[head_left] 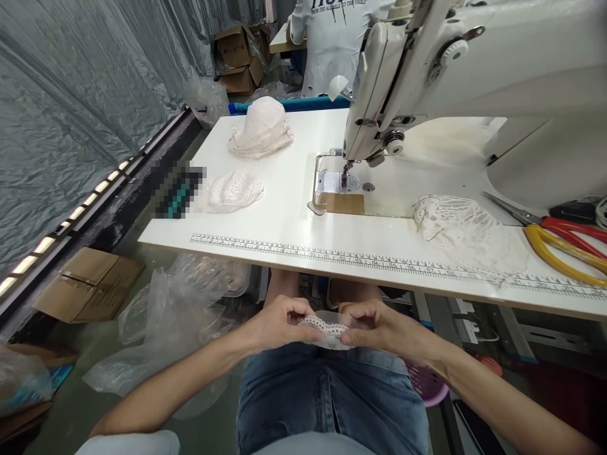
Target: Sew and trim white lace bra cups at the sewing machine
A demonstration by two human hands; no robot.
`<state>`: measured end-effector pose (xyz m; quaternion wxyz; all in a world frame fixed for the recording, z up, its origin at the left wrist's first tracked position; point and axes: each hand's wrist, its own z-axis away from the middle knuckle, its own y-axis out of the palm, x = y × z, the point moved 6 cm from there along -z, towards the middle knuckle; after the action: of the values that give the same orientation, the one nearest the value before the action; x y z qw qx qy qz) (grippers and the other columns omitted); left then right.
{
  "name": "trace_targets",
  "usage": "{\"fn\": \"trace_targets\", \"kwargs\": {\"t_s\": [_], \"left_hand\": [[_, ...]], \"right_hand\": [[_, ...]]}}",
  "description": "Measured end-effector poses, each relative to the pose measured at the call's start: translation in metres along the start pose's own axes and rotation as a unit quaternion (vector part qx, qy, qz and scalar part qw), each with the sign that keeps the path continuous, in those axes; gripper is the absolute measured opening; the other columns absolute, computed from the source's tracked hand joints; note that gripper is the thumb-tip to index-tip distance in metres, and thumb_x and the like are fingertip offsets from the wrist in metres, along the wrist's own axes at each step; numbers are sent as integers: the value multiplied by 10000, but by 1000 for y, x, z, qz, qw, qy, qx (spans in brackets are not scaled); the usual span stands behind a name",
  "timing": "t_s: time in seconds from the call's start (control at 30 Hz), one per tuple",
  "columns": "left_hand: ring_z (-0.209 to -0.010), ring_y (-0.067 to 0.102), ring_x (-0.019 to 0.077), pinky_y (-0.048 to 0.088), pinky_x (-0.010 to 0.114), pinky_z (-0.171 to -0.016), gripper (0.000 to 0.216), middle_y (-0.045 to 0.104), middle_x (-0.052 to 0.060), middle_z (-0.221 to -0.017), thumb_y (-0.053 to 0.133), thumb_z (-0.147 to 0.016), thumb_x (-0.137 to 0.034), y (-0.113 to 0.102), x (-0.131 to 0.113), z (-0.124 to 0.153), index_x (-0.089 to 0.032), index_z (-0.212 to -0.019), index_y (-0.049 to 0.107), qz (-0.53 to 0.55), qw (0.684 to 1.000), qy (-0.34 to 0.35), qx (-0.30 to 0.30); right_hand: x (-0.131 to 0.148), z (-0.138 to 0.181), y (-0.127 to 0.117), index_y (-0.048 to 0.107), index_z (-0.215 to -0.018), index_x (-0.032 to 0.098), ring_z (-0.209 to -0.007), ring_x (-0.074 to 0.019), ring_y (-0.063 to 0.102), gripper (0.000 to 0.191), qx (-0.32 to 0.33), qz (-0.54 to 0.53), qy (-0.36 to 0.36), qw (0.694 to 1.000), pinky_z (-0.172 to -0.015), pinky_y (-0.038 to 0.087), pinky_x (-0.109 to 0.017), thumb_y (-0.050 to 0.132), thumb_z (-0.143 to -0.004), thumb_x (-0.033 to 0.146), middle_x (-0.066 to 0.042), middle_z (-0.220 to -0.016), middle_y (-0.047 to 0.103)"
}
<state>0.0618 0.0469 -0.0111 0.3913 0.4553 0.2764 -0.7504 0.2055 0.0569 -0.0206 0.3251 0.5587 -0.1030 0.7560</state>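
Observation:
Over my lap, a small piece of white lace fabric with a dotted edge is stretched between both hands. My left hand pinches its left end between thumb and fingers. At the other end, my right hand grips it the same way. Beyond them is the white sewing machine table, its front edge printed with a ruler scale. On the table's left lie a flat lace piece and a pale domed lace cap. A crumpled lace piece rests at the right.
The sewing machine stands over the table, its needle above the metal plate. Scissors with red and yellow handles lie at the right. Cardboard boxes and plastic bags sit on the floor at left. A person is beyond the table.

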Motion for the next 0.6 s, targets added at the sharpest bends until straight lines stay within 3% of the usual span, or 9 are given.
{"fn": "trace_targets", "kwargs": {"t_s": [0.33, 0.6], "left_hand": [[-784, 574, 151, 432, 241, -716, 287, 645, 43, -861, 730, -672, -280, 0, 1, 4, -144, -915, 662, -1, 999, 17, 34], [-688, 545, 122, 393, 205, -618, 228, 634, 20, -755, 723, -662, -281, 5, -10, -3, -125, -822, 675, -35, 999, -5, 31]], "right_hand": [[1, 2, -4, 648, -730, 158, -775, -166, 503, 343, -11, 43, 3, 999, -695, 413, -286, 646, -738, 501, -20, -789, 527], [7, -7, 3, 634, -702, 138, -643, -107, 441, 307, 3, 67, 6, 998, -583, 354, -241, 656, -750, 441, 11, -724, 463]]}}
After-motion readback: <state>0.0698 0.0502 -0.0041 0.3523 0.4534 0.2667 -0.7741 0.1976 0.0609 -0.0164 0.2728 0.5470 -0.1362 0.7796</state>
